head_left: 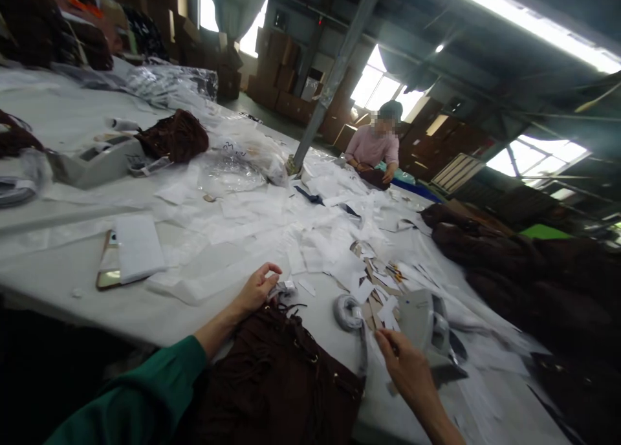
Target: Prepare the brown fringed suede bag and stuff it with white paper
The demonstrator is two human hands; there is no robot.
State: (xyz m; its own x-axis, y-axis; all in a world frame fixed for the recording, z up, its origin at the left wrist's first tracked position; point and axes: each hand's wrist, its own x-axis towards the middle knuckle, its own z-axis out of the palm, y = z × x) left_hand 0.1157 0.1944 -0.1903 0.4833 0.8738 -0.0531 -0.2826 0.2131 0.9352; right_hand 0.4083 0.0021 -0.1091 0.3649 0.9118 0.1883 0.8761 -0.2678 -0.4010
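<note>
A dark brown fringed bag [286,374] with metal eyelets and a cord lies at the table's near edge, in front of me. At its top left corner is my left hand [257,290], fingers bent and apart, beside a small crumpled shiny piece [286,288]. To the right of the bag, my right hand [405,364] is closed in a pinch above the table; what sits between thumb and finger is too small to make out. Just beyond it stands a grey tape dispenser [424,322]. A roll of grey tape [347,312] lies between the hands.
Paper sheets and clear plastic [272,218] cover much of the white table [194,315]. A phone [107,260] lies partly under white paper at left. Brown goods [524,264] are heaped at right. A post [334,76] rises at the far edge, near a co-worker [373,144].
</note>
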